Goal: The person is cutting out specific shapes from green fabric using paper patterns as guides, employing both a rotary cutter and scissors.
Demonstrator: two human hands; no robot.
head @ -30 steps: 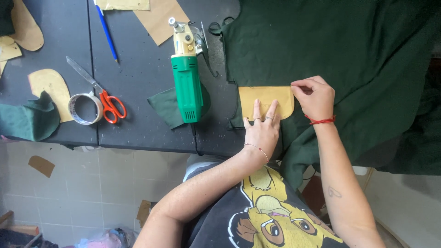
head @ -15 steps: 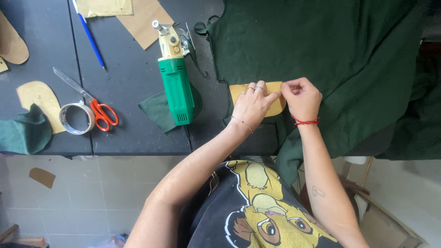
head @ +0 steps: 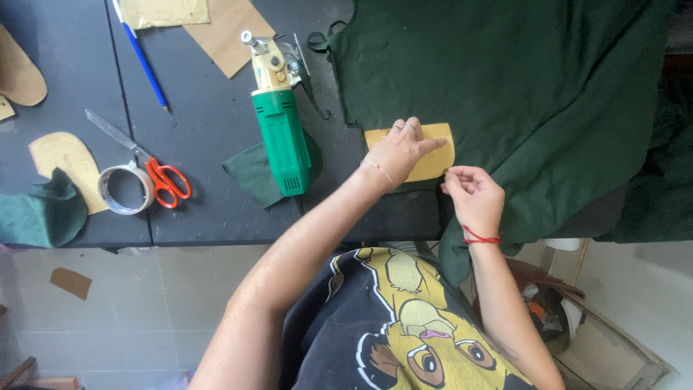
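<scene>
left hand [head: 398, 150]: flat, open, pinning pattern [head: 433, 155] | right hand [head: 473, 195]: has slid below it, now pinching green fabric [head: 520, 94] edge | pattern steadied

The left hand [head: 401, 150] hides the yellow pattern piece's [head: 433, 155] middle.

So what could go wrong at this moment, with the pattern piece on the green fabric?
The left hand pins the yellow pattern piece flat while the right hand pinches at its lower corner; pulling there could shift it off position. The green fabric hangs over the table edge, so its weight may drag it. The electric cutter lies close beside the left forearm.
</scene>
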